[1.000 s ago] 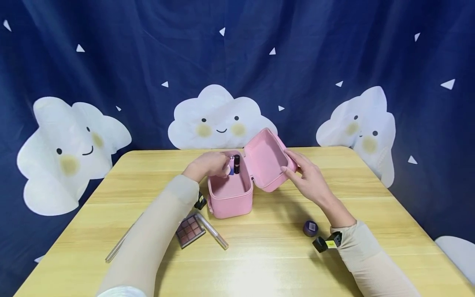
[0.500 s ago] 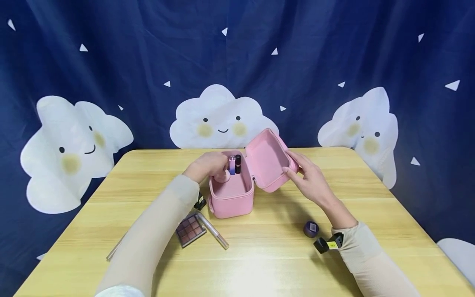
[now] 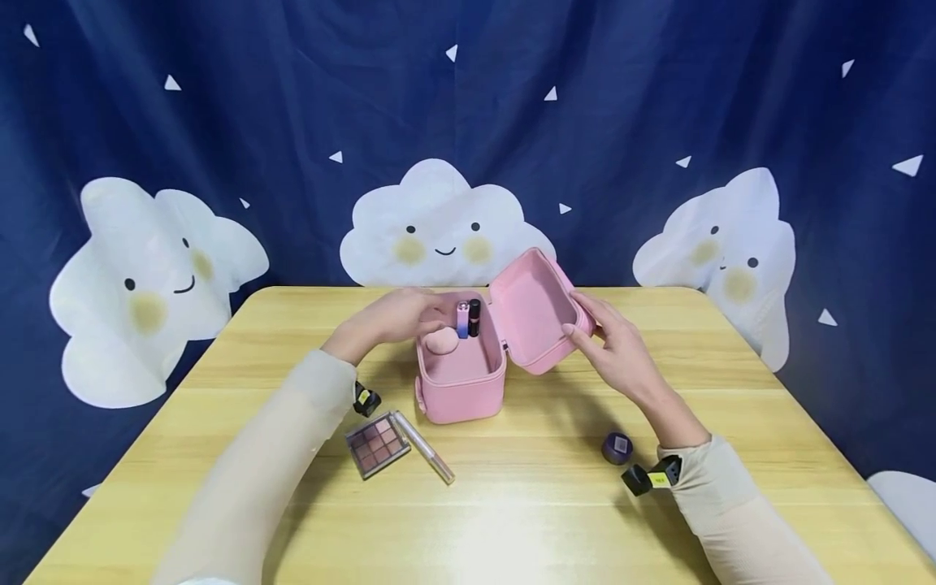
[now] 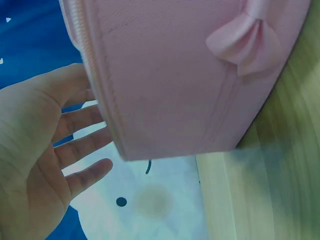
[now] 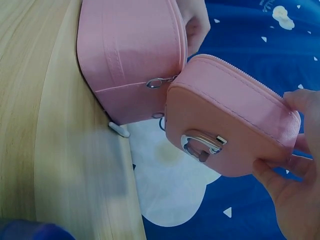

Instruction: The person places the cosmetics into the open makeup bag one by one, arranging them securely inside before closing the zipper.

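A pink vanity case [image 3: 462, 400] stands on the table with its lid [image 3: 532, 309] swung out to the right. Inside lie a rounded pale pink makeup sponge [image 3: 442, 341], a pink-and-blue tube [image 3: 463, 320] and a black tube [image 3: 474, 318]. My left hand [image 3: 391, 317] hovers at the case's left rim, fingers loosely extended and holding nothing; its fingertips are partly hidden behind the case wall in the left wrist view. My right hand [image 3: 616, 349] grips the lid's outer edge between thumb and fingers, also plain in the right wrist view.
Before the case lie an eyeshadow palette [image 3: 377, 444] and a slim clear tube [image 3: 424, 448]. A small dark purple jar [image 3: 617, 448] sits near my right wrist. The wooden table [image 3: 541, 520] ends at a blue cloud-print curtain [image 3: 621, 122].
My left hand has let go of the makeup sponge and drawn back to the left, leaving it inside the case. My right hand keeps its grip on the lid.
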### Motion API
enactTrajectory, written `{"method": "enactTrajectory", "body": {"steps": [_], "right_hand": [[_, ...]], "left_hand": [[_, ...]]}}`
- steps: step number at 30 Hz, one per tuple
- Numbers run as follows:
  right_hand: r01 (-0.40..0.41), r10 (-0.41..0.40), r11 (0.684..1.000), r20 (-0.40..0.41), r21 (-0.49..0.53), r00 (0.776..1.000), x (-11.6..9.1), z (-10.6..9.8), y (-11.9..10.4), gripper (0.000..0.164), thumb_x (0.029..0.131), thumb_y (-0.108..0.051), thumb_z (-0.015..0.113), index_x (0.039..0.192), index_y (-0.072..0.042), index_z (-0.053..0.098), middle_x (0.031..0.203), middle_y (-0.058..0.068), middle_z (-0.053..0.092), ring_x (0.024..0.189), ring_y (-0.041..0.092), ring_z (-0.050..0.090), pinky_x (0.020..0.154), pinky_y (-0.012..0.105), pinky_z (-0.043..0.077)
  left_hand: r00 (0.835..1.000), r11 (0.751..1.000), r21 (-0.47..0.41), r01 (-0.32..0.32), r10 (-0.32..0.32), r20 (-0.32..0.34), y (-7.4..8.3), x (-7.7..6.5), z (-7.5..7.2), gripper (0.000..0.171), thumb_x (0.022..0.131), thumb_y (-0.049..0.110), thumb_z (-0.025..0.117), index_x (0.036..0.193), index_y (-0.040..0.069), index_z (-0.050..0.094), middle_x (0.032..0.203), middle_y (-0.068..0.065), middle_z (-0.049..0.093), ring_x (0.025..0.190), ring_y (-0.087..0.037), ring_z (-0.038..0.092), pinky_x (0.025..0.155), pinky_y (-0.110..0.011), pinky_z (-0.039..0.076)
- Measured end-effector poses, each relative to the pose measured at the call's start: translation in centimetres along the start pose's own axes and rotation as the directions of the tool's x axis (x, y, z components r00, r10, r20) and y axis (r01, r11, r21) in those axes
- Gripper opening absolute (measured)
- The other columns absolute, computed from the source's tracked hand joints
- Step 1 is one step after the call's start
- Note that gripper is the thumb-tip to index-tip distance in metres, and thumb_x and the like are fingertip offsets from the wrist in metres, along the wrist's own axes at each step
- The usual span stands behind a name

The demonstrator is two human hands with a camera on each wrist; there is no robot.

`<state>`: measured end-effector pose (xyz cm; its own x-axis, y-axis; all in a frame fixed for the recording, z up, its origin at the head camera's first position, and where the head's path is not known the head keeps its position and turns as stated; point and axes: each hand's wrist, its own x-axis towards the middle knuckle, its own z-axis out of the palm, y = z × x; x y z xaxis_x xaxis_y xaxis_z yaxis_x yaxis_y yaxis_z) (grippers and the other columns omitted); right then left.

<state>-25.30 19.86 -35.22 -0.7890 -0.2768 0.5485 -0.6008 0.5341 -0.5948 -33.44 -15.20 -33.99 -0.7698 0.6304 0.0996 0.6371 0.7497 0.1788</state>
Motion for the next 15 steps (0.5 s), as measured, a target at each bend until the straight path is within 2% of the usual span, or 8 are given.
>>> {"method": "enactTrajectory", "body": {"steps": [4,7,11,15], "right_hand": [[-0.007,0.007,1.0,0.002,-0.009,1.0,-0.1,-0.2,0.1,0.052,0.095,-0.014,0.065,0.142,-0.004,0.049,0.14,0.016,0.051,0.12,0.03,0.054,0.096,0.042,0.049],[-0.006,0.007,1.0,0.002,-0.007,1.0,0.0,-0.3,0.0,0.052,0.095,-0.014,0.065,0.142,-0.003,0.048,0.14,0.016,0.05,0.121,0.03,0.053,0.096,0.041,0.049],[0.005,-0.005,1.0,-0.004,-0.013,1.0,0.0,-0.3,0.1,0.051,0.095,-0.015,0.066,0.142,-0.004,0.049,0.139,0.016,0.051,0.12,0.028,0.054,0.095,0.039,0.049],[0.012,-0.012,1.0,-0.007,-0.021,1.0,0.1,-0.2,0.1,0.051,0.094,-0.016,0.066,0.141,-0.004,0.05,0.137,0.016,0.052,0.119,0.027,0.054,0.095,0.038,0.049]], "left_hand": [[1.0,1.0,-0.01,-0.006,0.006,-0.03,-0.5,-0.9,-0.1,0.04,0.096,0.03,0.063,0.129,0.008,0.062,0.123,-0.01,0.063,0.115,-0.026,0.057,0.102,-0.042,0.043],[0.999,1.0,-0.011,-0.004,0.004,-0.047,-0.7,-1.7,-0.2,0.045,0.095,0.031,0.063,0.133,0.008,0.059,0.119,-0.012,0.064,0.111,-0.027,0.059,0.099,-0.043,0.045],[0.997,1.0,-0.022,0.002,-0.003,-0.074,-1.0,-3.0,-0.3,0.048,0.096,0.033,0.063,0.136,0.008,0.057,0.121,-0.013,0.063,0.114,-0.03,0.058,0.101,-0.046,0.044],[0.995,0.999,-0.047,0.021,-0.026,-0.1,-1.1,-4.6,-0.3,0.05,0.096,0.036,0.063,0.135,0.006,0.057,0.131,-0.012,0.059,0.124,-0.031,0.052,0.107,-0.047,0.038]]}}
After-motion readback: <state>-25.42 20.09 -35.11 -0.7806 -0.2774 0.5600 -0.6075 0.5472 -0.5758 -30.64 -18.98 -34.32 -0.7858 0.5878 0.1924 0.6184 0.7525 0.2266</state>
